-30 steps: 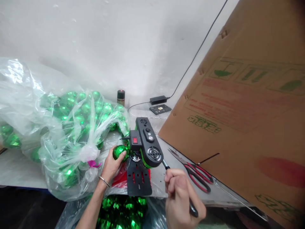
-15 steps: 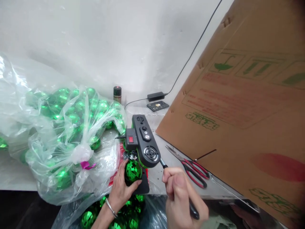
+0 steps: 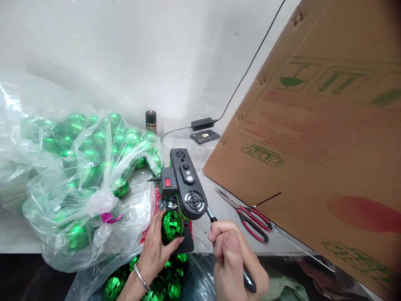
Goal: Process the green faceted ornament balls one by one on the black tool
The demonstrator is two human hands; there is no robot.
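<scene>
A black machine (image 3: 185,186) with a red switch stands at the table's front edge. My left hand (image 3: 156,248) is closed on a shiny green faceted ball (image 3: 172,225) and holds it under the machine's head, on the black base plate. My right hand (image 3: 233,258) is wrapped round the black-tipped metal lever (image 3: 210,218) that sticks out of the machine's right side.
A tied clear plastic bag (image 3: 78,179) full of green balls lies at left. More green balls sit in an open bag (image 3: 150,284) below the table edge. Red-handled scissors (image 3: 247,215) lie to the right, by a big leaning cardboard sheet (image 3: 319,138). A small can (image 3: 151,120), a power adapter (image 3: 202,123) and a small black device (image 3: 206,136) stand by the wall.
My left hand has brought a green ball from the machine's left side down onto the base plate under its head. The right hand has kept its grip on the lever.
</scene>
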